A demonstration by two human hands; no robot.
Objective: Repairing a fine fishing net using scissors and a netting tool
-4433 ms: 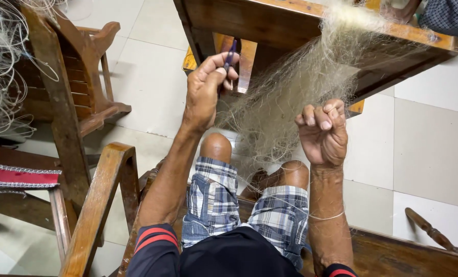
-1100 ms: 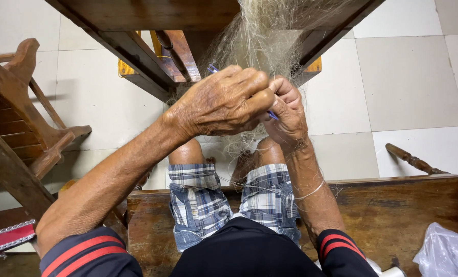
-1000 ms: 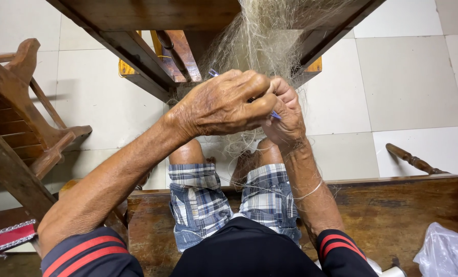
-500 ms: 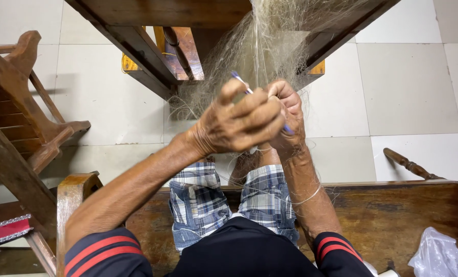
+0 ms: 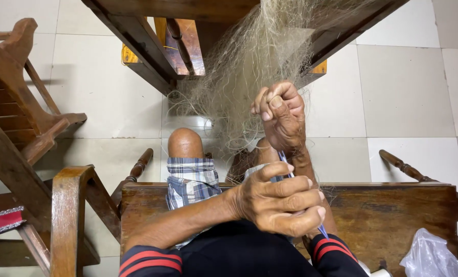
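A pale, fine fishing net [image 5: 260, 66] hangs from the dark wooden table [image 5: 136, 31] down to my knees. My right hand [image 5: 280, 115] is raised with its fingers closed around a bunch of the net's mesh. Closer to my body, my left hand [image 5: 280, 205] grips a slim blue netting needle [image 5: 290, 177], whose tip points up toward the right wrist. A thin line appears to run from the needle to the net. I sit on a wooden bench [image 5: 393, 215] in checked shorts.
A wooden chair [image 5: 18, 107] stands at the left, with a bench armrest [image 5: 67, 215] beside it. A red cushion edge [image 5: 1, 223] shows at the lower left. A crumpled plastic bag [image 5: 429, 254] lies on the bench at the right. The floor is pale tile [image 5: 408, 92].
My left hand has pulled back from the net toward my body with the needle. The right hand stays up, gripping the mesh.
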